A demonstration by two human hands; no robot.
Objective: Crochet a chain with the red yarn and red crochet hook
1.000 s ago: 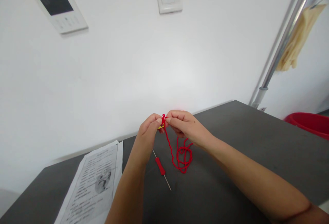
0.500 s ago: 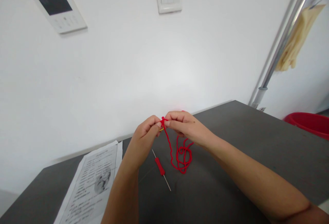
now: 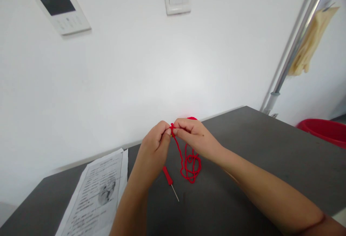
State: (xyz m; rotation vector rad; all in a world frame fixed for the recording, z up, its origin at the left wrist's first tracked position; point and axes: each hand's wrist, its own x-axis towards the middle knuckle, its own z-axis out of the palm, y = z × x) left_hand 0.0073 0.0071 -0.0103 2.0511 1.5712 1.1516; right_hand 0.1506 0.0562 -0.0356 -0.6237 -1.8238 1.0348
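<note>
Left hand [image 3: 155, 145] lowered, pinching yarn [image 3: 190, 164], half-covering hook [image 3: 168, 176]; paper [image 3: 94, 192] beside.

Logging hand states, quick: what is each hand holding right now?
Left hand: closed, pinching the red yarn.
Right hand: closed, pinching the same red yarn.

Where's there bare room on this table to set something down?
The dark grey tabletop is bare right of the right hand, toward the red plastic basin. Crowded in the middle: it and the left hand pinch thin red yarn, a red-handled metal crochet hook lies beside the coil, then a printed white paper sheet further left.
</note>
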